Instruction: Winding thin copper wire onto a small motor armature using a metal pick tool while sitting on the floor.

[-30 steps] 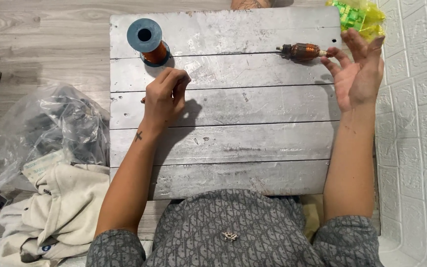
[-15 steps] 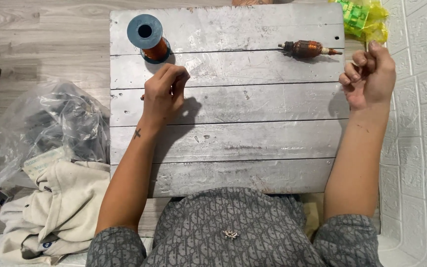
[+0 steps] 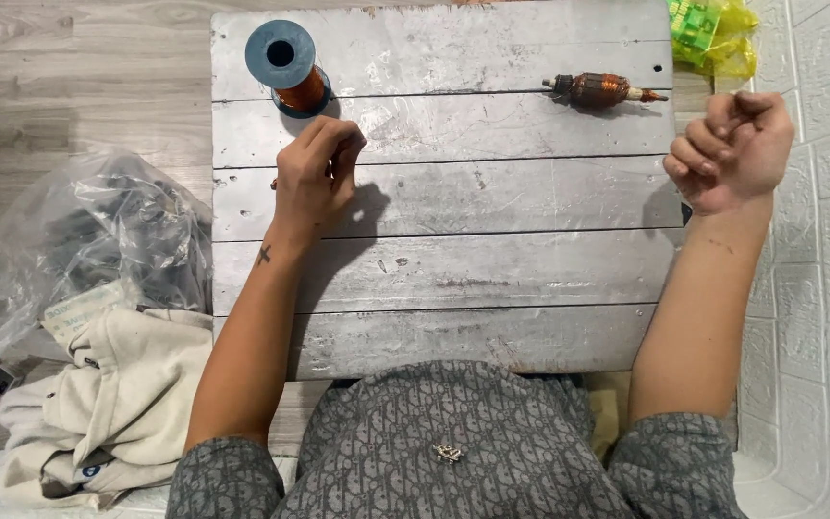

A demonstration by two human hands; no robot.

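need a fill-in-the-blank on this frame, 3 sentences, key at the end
1. The spool of copper wire stands near the ____ hand.
2. The motor armature lies on the grey ____ table.
3. The right hand is curled into a loose ____ at the table's edge.

Missing words: left; plank; fist

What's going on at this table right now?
A person sits at a grey plank table. Their left hand pinches something too small to make out, just below a blue-capped spool of copper wire. Their right hand is closed in a loose fist at the table's right edge, apart from the copper-wound motor armature lying beyond it.
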